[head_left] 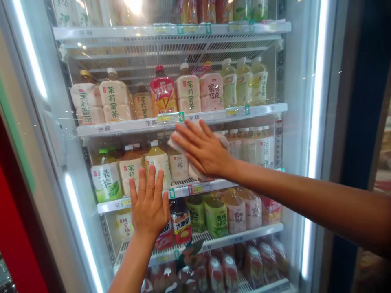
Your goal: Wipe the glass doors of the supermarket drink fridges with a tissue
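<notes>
A glass door (171,53) of a lit drinks fridge stands before me, showing faint reflections. My right hand (206,152) reaches in from the right and lies flat over a white cloth (180,140), keeping it pressed on the glass. Parts of the cloth stick out past the fingers and below the palm. Lower and to the left, my left hand (149,205) rests on the pane with its fingers spread and nothing in it. Behind the glass, near that hand, are a green-capped tea bottle (106,177) and a white-capped bottle (159,160).
Bottled drinks fill several shelves, among them a red iced tea bottle (163,91) and green bottles (216,215). Light strips run down the left (82,232) and right (317,89) sides. A red panel (18,228) is at the left edge.
</notes>
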Demonstrator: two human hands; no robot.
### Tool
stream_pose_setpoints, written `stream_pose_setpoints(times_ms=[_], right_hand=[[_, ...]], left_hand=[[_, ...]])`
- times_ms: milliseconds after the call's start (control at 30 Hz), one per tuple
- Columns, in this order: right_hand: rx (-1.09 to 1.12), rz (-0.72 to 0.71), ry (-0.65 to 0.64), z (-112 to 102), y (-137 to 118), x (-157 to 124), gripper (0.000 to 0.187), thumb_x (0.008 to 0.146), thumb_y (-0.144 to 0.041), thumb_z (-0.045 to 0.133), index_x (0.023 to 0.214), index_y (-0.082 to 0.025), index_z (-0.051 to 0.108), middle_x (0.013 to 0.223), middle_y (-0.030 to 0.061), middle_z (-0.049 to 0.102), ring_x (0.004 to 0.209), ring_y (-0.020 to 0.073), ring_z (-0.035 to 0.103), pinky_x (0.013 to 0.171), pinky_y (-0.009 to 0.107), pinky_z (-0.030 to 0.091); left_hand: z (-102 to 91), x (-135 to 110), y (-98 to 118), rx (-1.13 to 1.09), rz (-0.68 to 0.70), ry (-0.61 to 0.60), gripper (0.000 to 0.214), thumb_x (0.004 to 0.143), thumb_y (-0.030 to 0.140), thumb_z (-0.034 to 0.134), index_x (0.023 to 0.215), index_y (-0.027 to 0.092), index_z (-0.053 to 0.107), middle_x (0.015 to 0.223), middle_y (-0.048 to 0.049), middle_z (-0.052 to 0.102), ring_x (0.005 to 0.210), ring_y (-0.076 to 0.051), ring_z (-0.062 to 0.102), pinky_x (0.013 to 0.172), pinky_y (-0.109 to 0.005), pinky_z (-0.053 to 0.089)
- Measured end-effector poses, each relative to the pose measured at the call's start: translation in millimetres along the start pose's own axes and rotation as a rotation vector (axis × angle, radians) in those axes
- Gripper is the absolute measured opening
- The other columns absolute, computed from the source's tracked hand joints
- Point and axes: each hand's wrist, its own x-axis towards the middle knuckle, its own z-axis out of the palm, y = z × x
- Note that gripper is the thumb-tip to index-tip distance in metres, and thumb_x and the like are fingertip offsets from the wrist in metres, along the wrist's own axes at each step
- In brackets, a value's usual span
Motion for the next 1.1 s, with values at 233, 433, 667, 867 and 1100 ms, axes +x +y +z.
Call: stream_pose_setpoints(times_ms=[233, 433, 667, 867, 1100], right_hand=[[-0.026, 0.341, 0.087, 18.3, -55.7, -56.0, 0.078, 0.102, -0.027, 0.043, 0.165, -0.032, -0.003, 0.172, 0.0018, 0.001, 0.16, 0.0296, 0.003, 0.13, 0.063, 0.015], [-0.044, 0.23, 0.014, 11.7, -30.5, -96.9, 0.076, 0.103, -0.033, 0.043, 0.165, -0.032, -0.001, 0.172, 0.0004, 0.009, 0.16, 0.0269, 0.004, 0.13, 0.063, 0.012], [-0.112, 0.602, 0.165, 6.7, -7.5, -134.2, 0.071, 0.105, -0.026, 0.035, 0.165, -0.032, -0.001, 0.173, -0.0016, -0.005, 0.161, 0.0275, 0.002, 0.129, 0.063, 0.011], [-0.089, 0.536, 0.13, 13.2, -26.4, -207.1, 0.071, 0.103, -0.022, 0.039, 0.165, -0.026, 0.008, 0.174, 0.0003, -0.001, 0.161, 0.0235, 0.001, 0.131, 0.055, 0.001], [-0.068, 0.743, 0.238, -10.8, 52.2, -184.5, 0.068, 0.105, -0.025, 0.034, 0.165, -0.031, 0.003, 0.173, -0.0018, -0.003, 0.161, 0.0285, 0.001, 0.127, 0.067, 0.009]], left_hand=[[0.1, 1.0, -1.5, -0.034, -0.001, 0.0, 0.076, 0.095, 0.024, 0.053, 0.163, 0.024, 0.019, 0.17, -0.0022, 0.019, 0.16, -0.024, 0.012, 0.133, -0.05, 0.005], [-1.7, 0.6, -1.3, -0.035, -0.004, -0.014, 0.078, 0.095, 0.025, 0.055, 0.164, 0.027, 0.018, 0.17, 0.0, 0.017, 0.16, -0.024, 0.011, 0.133, -0.05, 0.004], [-5.2, 2.3, -5.3, -0.025, 0.028, -0.005, 0.078, 0.094, 0.022, 0.058, 0.163, 0.023, 0.022, 0.171, -0.0028, 0.018, 0.16, -0.025, 0.01, 0.132, -0.049, 0.003], [0.2, 4.8, 32.1, -0.031, 0.001, -0.024, 0.077, 0.096, 0.024, 0.057, 0.163, 0.026, 0.019, 0.173, -0.0011, 0.005, 0.161, -0.025, -0.003, 0.13, -0.051, -0.008], [23.1, 8.9, 120.4, -0.083, -0.067, -0.091, 0.072, 0.098, 0.027, 0.055, 0.162, 0.03, 0.022, 0.173, -0.0014, 0.006, 0.161, -0.029, -0.001, 0.129, -0.055, -0.006]])
